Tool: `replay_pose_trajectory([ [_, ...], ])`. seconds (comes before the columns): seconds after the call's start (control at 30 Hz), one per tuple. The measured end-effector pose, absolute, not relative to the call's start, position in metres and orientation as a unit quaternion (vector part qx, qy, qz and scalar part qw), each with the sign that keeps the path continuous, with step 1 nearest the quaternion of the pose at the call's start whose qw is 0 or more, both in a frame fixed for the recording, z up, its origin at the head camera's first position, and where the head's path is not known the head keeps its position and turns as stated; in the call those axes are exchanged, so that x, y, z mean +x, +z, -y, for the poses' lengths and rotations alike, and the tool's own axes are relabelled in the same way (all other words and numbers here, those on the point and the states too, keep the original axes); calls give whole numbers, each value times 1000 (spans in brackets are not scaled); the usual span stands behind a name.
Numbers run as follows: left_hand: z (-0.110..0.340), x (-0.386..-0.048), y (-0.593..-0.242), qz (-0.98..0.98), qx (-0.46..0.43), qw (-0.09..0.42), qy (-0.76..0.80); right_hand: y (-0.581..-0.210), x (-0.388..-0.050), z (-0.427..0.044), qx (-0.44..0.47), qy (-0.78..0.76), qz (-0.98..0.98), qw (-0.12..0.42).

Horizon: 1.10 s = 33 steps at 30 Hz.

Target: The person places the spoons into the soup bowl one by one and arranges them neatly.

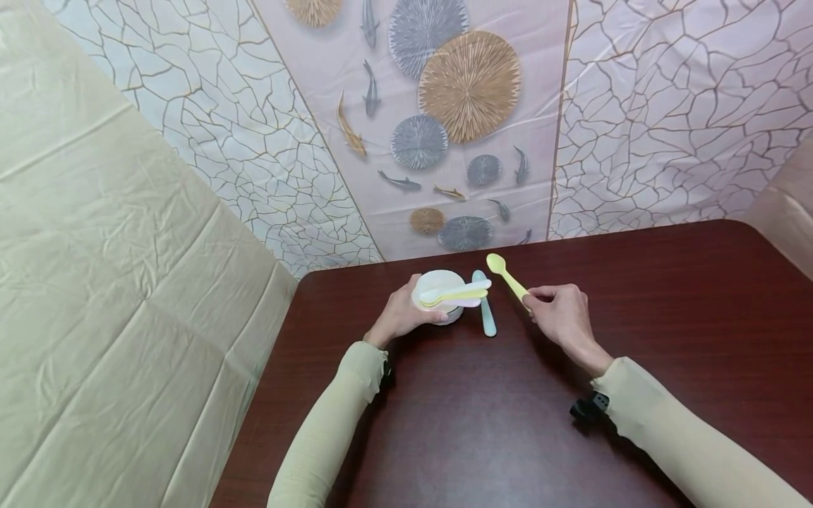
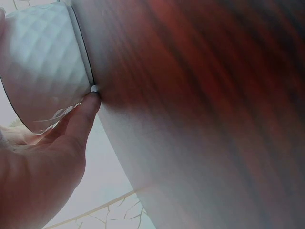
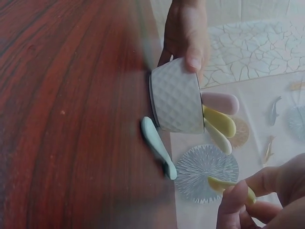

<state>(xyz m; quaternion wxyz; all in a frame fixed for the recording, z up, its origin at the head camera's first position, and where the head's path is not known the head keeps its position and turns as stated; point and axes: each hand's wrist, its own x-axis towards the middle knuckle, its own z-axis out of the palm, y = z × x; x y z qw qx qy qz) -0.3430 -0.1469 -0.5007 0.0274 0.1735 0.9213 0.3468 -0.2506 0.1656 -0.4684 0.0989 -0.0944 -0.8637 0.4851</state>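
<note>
A white bowl [image 1: 438,277] with a diamond-patterned wall stands near the table's back edge. My left hand [image 1: 399,312] grips its left side, thumb towards me and fingers round the far side. Inside it lean a pale spoon [image 3: 218,138], a yellow spoon [image 3: 220,121] and a pink spoon [image 3: 221,103], handles out over the right rim. Between finger and thumb my right hand [image 1: 562,316] pinches the handle of another yellow spoon [image 1: 510,279], its head pointing up and left, apart from the bowl. A light blue-green spoon [image 1: 486,315] lies just right of the bowl.
The dark reddish-brown table [image 1: 470,423] extends towards me and to the right. Behind it hangs a patterned cloth backdrop [image 1: 356,204] with fish and round shapes. A plain beige cloth [image 1: 127,296] hangs at the left.
</note>
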Motion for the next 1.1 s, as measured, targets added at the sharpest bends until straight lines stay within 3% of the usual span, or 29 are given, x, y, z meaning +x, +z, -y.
replay_pose_trajectory([
  [1.1,146,-342,-499,-921,171,29,348,-449,-249,-176,-93,499,855,109],
])
